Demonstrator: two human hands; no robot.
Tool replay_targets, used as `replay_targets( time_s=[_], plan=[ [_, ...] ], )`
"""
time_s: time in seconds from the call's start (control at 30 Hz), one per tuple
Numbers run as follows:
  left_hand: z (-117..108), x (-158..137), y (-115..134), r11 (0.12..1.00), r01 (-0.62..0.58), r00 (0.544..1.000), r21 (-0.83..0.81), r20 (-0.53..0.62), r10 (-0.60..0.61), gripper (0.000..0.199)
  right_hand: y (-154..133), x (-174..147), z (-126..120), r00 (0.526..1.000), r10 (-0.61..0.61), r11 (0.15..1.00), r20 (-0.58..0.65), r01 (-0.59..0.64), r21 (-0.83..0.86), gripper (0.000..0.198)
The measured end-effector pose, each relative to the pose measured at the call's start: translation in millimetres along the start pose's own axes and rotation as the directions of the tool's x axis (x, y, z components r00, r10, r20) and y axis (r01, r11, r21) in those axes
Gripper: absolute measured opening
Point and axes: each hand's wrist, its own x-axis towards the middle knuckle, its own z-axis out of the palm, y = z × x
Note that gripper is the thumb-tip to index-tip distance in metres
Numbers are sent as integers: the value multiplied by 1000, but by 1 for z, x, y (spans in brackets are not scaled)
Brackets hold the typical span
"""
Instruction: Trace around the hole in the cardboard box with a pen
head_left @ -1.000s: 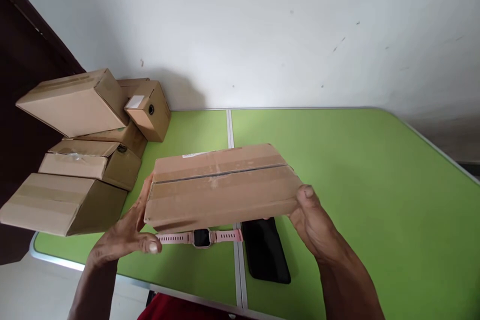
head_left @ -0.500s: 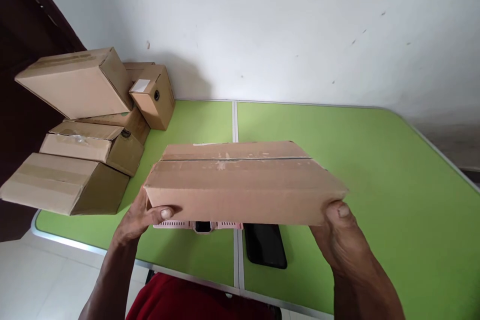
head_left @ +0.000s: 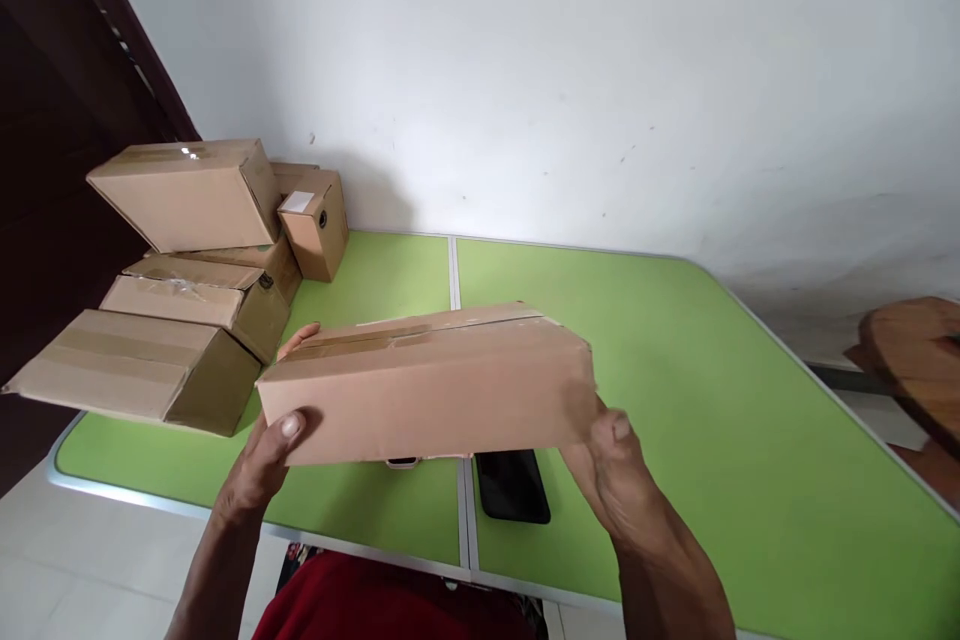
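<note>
A flat cardboard box [head_left: 427, 400] is held up above the green table, between my two hands. My left hand [head_left: 262, 450] grips its left end, thumb on the near face and fingertips showing behind the top edge. At the right end, my right hand [head_left: 607, 455] is closed on the lower corner, its thumb out along the side. Brown tape runs over part of the box's top seam. Below the box lies a black smartphone [head_left: 513, 486]. A small pinkish thing [head_left: 403, 463] peeks out under the box, mostly hidden by it.
Several cardboard boxes are piled at the table's left, among them a large one [head_left: 187, 200] on top and a small upright one [head_left: 315, 225] by the wall. The green folding table [head_left: 675, 400] has a metal rim and a centre seam. A brown wooden object [head_left: 915, 360] stands beyond the right edge.
The box has turned, its right end swinging inward and left. Both hands moved left with it, and the box now covers most of the pink item. The view has shifted to the right.
</note>
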Motion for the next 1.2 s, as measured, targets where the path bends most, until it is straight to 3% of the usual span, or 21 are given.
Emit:
replay_targets(
  time_s=[0.13,0.27,0.4,0.6,0.77,0.93,1.07,1.2],
  plan=[
    [-11,3,-10,974,106,994,-198,58,-96,103,-20,-9,11,993,-86,971,79,101,-216,124],
    [-21,5,-15,904,205,978,-375,108,-178,77,-39,-8,19,936,-294,809,192,351,-472,113],
    [-31,11,-19,800,230,973,-554,156,-172,50,-46,-5,26,881,-418,715,222,470,-517,100],
    [-38,15,-24,752,239,964,-614,242,-109,44,-43,-8,42,849,-494,689,186,513,-512,88],
    [-26,14,-26,747,282,944,-601,313,-105,70,-24,4,31,918,-395,849,37,380,-368,96],
    [-2,17,-8,772,184,980,-609,179,-92,103,8,12,13,966,-233,967,-110,218,-131,96],
    [15,16,2,855,106,992,-508,117,-53,117,27,12,2,963,-194,981,-189,187,-56,95],
    [23,5,0,934,114,988,-338,137,-71,128,36,17,-1,913,-183,983,-365,178,-49,85]
  ],
)
